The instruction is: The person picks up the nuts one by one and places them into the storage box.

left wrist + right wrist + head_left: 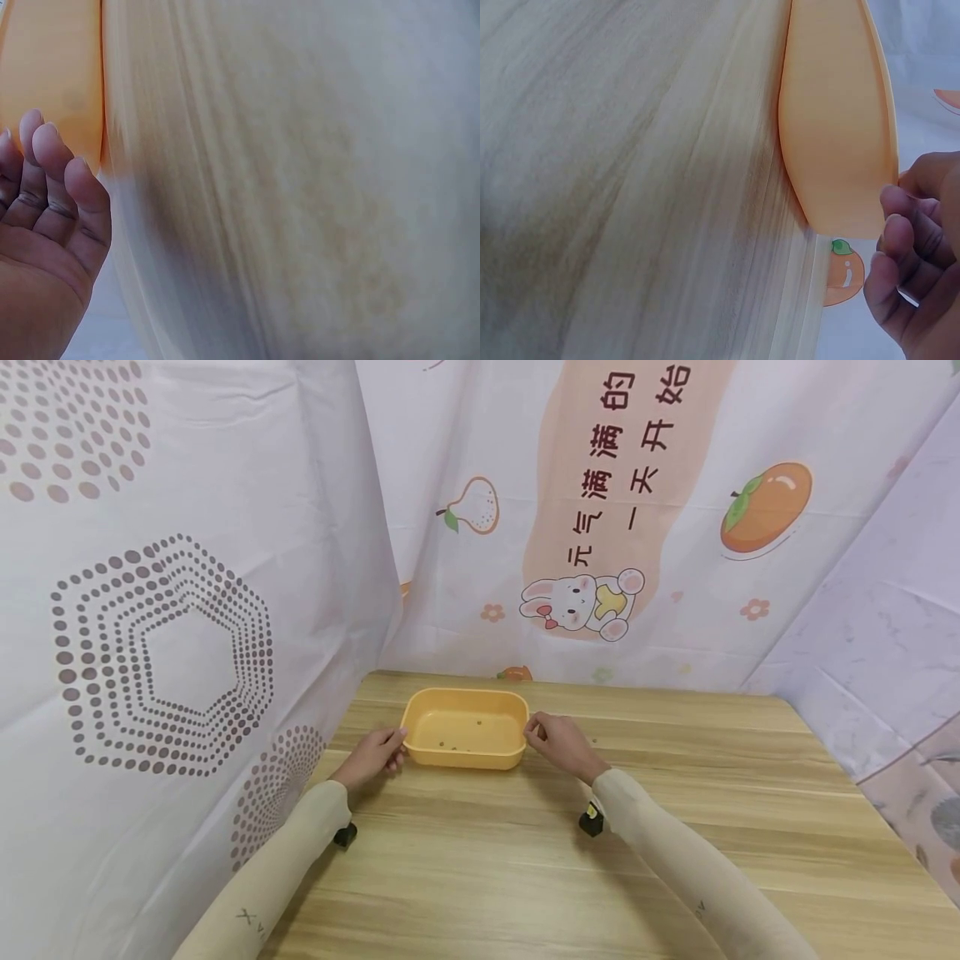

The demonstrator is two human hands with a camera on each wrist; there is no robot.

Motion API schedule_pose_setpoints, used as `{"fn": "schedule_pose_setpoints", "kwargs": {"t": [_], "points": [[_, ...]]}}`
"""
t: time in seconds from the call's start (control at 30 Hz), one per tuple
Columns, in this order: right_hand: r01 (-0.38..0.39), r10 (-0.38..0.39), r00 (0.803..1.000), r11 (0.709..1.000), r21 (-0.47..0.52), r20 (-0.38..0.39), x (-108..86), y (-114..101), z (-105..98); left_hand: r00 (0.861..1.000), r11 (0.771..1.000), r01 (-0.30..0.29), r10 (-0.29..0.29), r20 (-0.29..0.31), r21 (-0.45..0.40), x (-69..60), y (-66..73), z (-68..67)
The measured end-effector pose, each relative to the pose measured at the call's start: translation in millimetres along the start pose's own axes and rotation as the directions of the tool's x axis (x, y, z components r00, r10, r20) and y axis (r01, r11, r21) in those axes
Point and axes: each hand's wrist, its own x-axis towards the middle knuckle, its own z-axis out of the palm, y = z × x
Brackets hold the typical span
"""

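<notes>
A shallow yellow-orange plastic basin (465,760) stands on the table toward its back edge. Several tiny dark bits (453,748) lie on its floor, too small to name. At the basin's left end, my left hand (375,752) holds the rim, thumb over the edge and fingers outside the wall. My right hand (564,743) pinches the rim at the opposite end. In the left wrist view the fingers (56,161) bend beside the basin's wall (56,67); the thumb is hidden. The right wrist view shows bent fingers (896,232) at the rim, beside the outer wall (836,127).
The wood-grain table (465,860) extends toward me and to the right. One tiny bit (595,741) lies on it, right of my right hand. A printed cloth (465,585) hangs behind the table, and another patterned cloth (315,568) borders the left side.
</notes>
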Motion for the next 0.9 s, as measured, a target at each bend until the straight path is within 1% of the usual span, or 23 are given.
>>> {"fn": "schedule_pose_setpoints", "kwargs": {"t": [0.23,0.6,0.9], "points": [[0.004,-0.004,1.0,1.0,-0.003,0.002,-0.9,0.9,0.9,1.0,1.0,0.008,-0.008,0.006,-0.006,-0.5,0.8,0.0],[0.025,-0.025,1.0,1.0,-0.014,-0.003,-0.8,1.6,0.2,1.0,1.0,-0.009,0.01,0.01,-0.02,1.1,-1.0,0.2],[0.013,-0.013,1.0,1.0,-0.002,0.003,-2.0,3.5,0.6,1.0,0.999,-0.005,0.005,0.015,-0.032,0.6,-1.2,0.1]]}}
